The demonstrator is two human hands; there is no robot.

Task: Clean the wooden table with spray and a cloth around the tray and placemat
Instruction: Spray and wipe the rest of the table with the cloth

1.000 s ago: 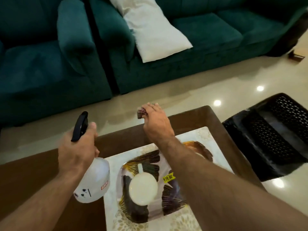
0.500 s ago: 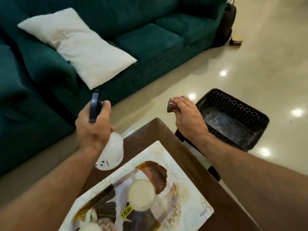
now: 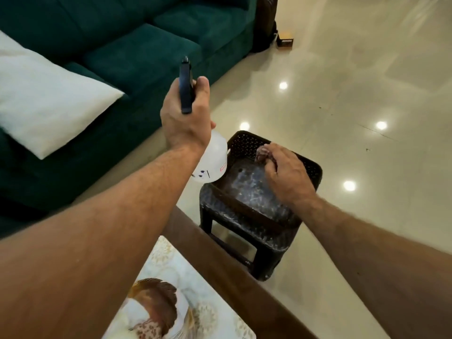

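While both arms are reaching forward past the table corner, the scene is reading as follows, largest item first.

Floor: glossy pale tile is reflecting round ceiling lights.

Sofa: dark green upholstery is filling the upper left.

Pillow: a white cushion is lying on the sofa seat at the left edge.

Table: one brown wooden corner is showing at the bottom centre, between the two forearms.

Stool: a black plastic stool with a perforated rim and a scuffed, whitish seat is standing on the floor just beside the table corner.

Placemat: a pale patterned mat is lying on the table near the bottom edge, partly hidden by the left forearm.

Tray: a plate-like tray with a brown feather pattern is sitting on the placemat; only part is in view.

Left hand: the fingers are wrapping around the neck of the spray bottle, holding it in the air above the near left edge of the stool.

Right hand: the fingers are curling around the cloth, positioned over the stool seat.

Spray bottle: a white body with a dark trigger head is tilting away from the person.

Cloth: a small brownish wad is protruding beyond the right fingertips; whether it is touching the stool cannot be told.
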